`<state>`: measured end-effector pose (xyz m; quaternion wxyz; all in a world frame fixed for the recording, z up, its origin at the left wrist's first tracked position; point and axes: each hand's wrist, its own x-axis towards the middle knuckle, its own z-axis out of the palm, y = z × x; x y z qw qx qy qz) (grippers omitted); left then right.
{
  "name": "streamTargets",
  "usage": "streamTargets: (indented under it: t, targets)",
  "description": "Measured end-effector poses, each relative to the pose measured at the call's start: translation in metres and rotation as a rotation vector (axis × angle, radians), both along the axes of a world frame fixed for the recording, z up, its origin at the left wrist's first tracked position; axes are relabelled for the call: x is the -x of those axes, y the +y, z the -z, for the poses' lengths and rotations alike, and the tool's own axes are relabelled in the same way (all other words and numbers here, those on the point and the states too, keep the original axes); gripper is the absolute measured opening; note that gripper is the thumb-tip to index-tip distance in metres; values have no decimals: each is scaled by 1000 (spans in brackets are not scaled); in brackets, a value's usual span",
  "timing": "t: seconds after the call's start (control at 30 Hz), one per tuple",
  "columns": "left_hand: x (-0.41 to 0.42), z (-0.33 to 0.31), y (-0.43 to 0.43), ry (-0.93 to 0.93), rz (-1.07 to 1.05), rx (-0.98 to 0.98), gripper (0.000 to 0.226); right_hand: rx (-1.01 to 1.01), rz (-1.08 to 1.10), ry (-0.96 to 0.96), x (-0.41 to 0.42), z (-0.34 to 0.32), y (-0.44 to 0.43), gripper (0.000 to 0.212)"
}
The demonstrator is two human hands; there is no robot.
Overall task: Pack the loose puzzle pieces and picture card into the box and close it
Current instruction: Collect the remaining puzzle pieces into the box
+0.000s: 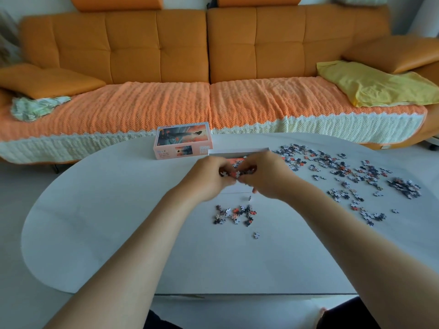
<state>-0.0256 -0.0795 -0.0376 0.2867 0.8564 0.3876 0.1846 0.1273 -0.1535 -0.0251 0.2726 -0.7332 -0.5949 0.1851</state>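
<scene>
My left hand (209, 174) and my right hand (266, 174) are cupped together over the open white box base (237, 151), holding a clump of puzzle pieces (234, 173) between them. The hands hide most of the box base; something orange shows inside it. The box lid (183, 143), printed with a sunset picture, lies to the left of the base. A small cluster of loose pieces (235, 214) lies on the white table (118, 222) just in front of my hands, with one single piece (256, 235) nearer me. Several more pieces (344, 176) are spread over the right side.
An orange sofa (209, 55) with a knitted orange cover runs along the far side of the table. A yellow cloth (375, 84) lies on its right end, a crumpled pale green cloth (33, 108) on its left. The table's near edge (237, 294) is below my forearms.
</scene>
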Motion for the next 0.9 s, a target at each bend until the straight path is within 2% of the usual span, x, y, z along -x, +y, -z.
streamTargets:
  t: [0.17, 0.37, 0.47, 0.57, 0.67, 0.8, 0.87, 0.9]
  targets:
    - [-19, 2, 22, -76, -62, -43, 9, -145, 76, -52, -6, 6, 24, 15]
    - [-24, 13, 27, -29, -36, -80, 21, -60, 1, -95, -11, 15, 30, 34]
    - [-16, 14, 24, -32, -7, -84, 28, -78, -1, -103, -12, 12, 25, 40]
    - [-6, 13, 16, -38, 23, -128, 29, -168, -24, -167, -10, 9, 15, 35]
    - [4, 15, 7, -6, 39, -198, 21, -232, -108, -232, -2, 5, -2, 27]
    - [13, 15, -6, 23, 80, -192, 14, -36, -180, -300, 4, 9, -25, 27]
    - [17, 17, -14, 108, 108, -157, 20, 50, -175, -312, 3, 19, -33, 29]
    - [20, 19, -18, 190, 112, -147, 31, 94, -173, -309, 2, 25, -36, 31]
